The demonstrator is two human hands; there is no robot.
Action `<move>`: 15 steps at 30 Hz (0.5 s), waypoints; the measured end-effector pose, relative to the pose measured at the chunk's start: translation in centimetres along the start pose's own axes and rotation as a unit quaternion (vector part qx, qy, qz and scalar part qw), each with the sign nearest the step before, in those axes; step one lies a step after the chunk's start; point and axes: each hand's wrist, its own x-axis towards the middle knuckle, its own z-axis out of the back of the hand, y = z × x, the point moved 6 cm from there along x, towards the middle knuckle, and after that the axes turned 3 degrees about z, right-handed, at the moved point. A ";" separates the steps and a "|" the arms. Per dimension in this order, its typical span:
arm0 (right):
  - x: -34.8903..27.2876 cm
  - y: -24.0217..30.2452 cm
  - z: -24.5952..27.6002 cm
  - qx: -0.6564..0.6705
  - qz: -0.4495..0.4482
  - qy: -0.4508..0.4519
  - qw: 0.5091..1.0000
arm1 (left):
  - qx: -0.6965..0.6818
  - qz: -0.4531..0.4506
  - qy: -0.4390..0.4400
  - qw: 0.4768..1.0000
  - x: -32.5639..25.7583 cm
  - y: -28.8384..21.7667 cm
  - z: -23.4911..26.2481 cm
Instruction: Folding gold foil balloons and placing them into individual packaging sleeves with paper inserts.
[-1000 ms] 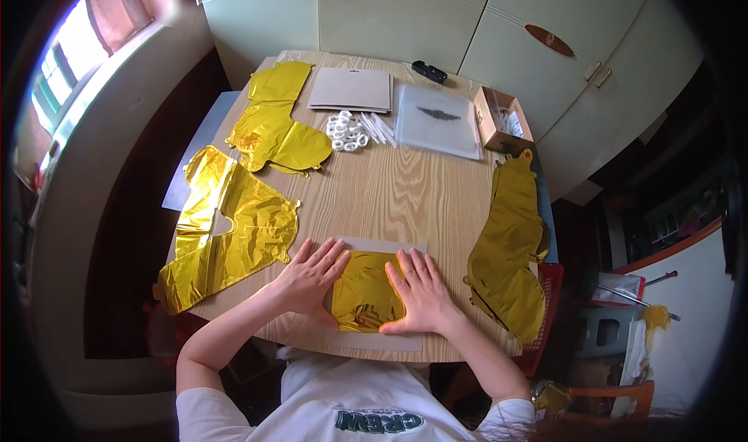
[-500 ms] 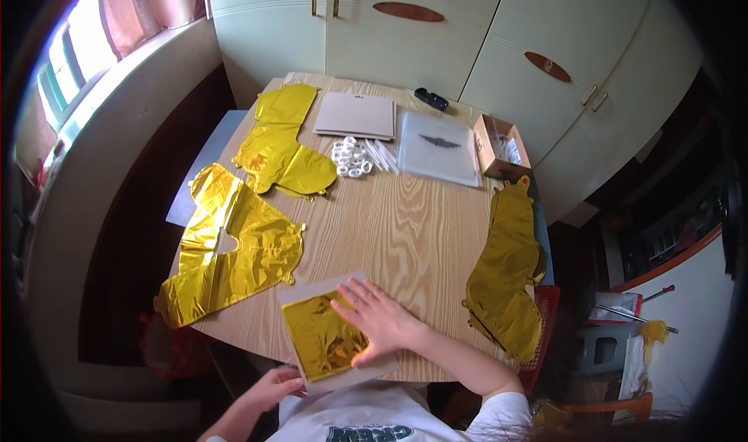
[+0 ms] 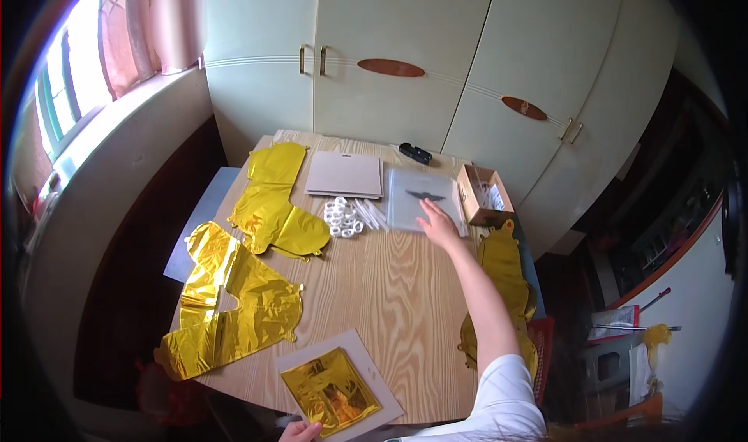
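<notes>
My left hand pinches the lower left corner of a pale card at the table's front edge. On that card lies a folded gold foil balloon, flat and square. My right hand is stretched far forward with its fingers extended, over the near part of a stack of clear plastic bags with a dark winged print. Whether its fingertips touch the bags, I cannot tell. Beside the bags lie thin white straws and a heap of white ribbon rolls.
Two unfolded gold foil balloons cover the table's left side; more gold foil lies under my right arm. At the back are stacked pale cards, a black object and an open cardboard box. Cabinets stand behind.
My right hand has left the folded foil and reached forward to the plastic bags. My left hand has taken hold of the card's corner. The view has tilted upward.
</notes>
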 end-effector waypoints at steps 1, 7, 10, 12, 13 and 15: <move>1.1 -2.3 -0.7 -0.048 0.003 -0.007 0.999 | 0.205 -0.097 0.008 0.974 3.7 3.6 1.9; 1.9 -3.3 -3.5 -0.099 -0.063 0.067 0.991 | 0.176 -0.129 0.007 0.976 3.6 5.7 4.1; 1.6 -3.9 -4.3 -0.102 -0.065 0.033 0.992 | 0.168 -0.081 0.018 0.982 3.4 6.0 3.5; 1.8 -4.5 -4.4 -0.093 -0.075 -0.003 0.993 | 0.181 -0.084 0.028 0.980 3.4 5.4 2.7; 1.6 -4.9 -4.5 -0.085 -0.087 -0.021 0.992 | 0.190 -0.100 0.033 0.976 3.5 5.4 2.2; 1.4 -5.0 -4.4 -0.083 -0.078 -0.096 0.989 | 0.191 -0.122 0.032 0.973 2.9 4.0 0.8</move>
